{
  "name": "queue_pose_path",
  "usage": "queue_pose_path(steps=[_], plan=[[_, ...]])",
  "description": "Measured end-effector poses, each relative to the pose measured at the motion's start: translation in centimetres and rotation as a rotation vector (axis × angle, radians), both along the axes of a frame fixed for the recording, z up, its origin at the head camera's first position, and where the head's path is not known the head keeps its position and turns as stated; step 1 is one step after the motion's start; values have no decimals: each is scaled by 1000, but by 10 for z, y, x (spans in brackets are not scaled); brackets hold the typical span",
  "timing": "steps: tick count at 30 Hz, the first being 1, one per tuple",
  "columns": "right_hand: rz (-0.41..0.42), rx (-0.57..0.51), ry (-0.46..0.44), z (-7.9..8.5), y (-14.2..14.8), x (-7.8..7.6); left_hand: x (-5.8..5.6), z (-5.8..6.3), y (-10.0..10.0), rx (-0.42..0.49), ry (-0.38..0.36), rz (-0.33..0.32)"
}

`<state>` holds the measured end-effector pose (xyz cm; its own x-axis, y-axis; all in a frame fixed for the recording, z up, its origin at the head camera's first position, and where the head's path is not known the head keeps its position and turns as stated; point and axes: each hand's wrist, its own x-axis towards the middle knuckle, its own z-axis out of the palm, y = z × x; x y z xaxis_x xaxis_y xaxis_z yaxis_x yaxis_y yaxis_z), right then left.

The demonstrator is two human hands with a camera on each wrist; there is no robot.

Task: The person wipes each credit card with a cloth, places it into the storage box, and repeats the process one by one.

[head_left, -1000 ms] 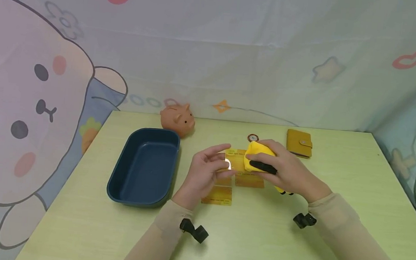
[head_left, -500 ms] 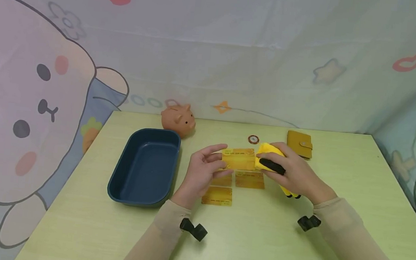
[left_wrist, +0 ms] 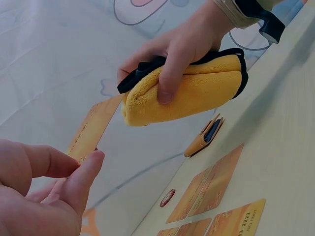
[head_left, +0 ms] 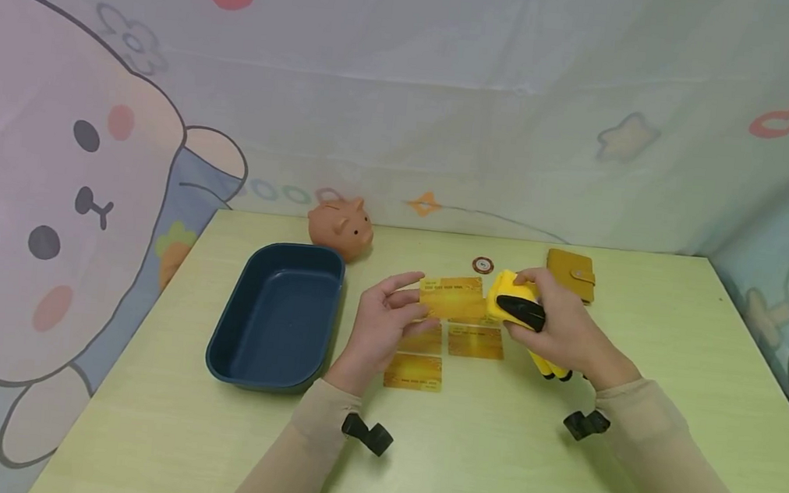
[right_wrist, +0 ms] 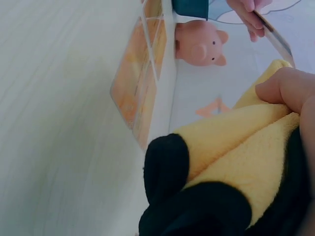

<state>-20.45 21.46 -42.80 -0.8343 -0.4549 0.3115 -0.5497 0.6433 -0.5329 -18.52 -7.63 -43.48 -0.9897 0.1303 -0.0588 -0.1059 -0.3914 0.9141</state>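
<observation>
My left hand (head_left: 386, 320) pinches a gold card (head_left: 452, 298) between thumb and fingers, held up above the table. My right hand (head_left: 560, 321) grips a folded yellow cloth with black edging (left_wrist: 182, 93). In the left wrist view the cloth's end is right at the card's far edge. Below the raised card, several similar gold cards (head_left: 475, 343) lie in rows on the table; the raised card and left hand partly cover them in the head view. The right wrist view shows the cloth's loose folds (right_wrist: 236, 137) hanging below the thumb.
A dark blue bin (head_left: 274, 314) stands left of the left hand. Behind it sits a pink piggy bank (head_left: 340, 228). A poker chip (head_left: 483, 265) and a mustard wallet (head_left: 570, 275) lie toward the back edge of the table (head_left: 489, 458), before a printed curtain.
My right hand has moved right with the cloth, uncovering more of the card in my left hand. A bright glare on the card is gone. The left hand stays nearly still.
</observation>
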Motion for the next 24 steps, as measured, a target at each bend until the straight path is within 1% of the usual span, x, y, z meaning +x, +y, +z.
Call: queue_pose_path(steps=[6,9,15,17,20,22,24], plan=[[-23,3,32,3,1,1,-1,-2,2,-7,-13,33],[-38,-7,39,5,0,3,-1,-2,2,-9,-7,36],[-46,-46,106,13,-2,6,-1,-4,1,-33,11,32],[-36,-70,126,15,-3,7,-1,-4,1,-63,21,32],[-13,-107,142,18,-4,7,-1,-4,0,-144,42,41],[1,-121,143,19,-5,7,-1,-4,-1,-197,58,48],[11,-131,139,20,-5,7,-1,-5,-2,-226,72,45]])
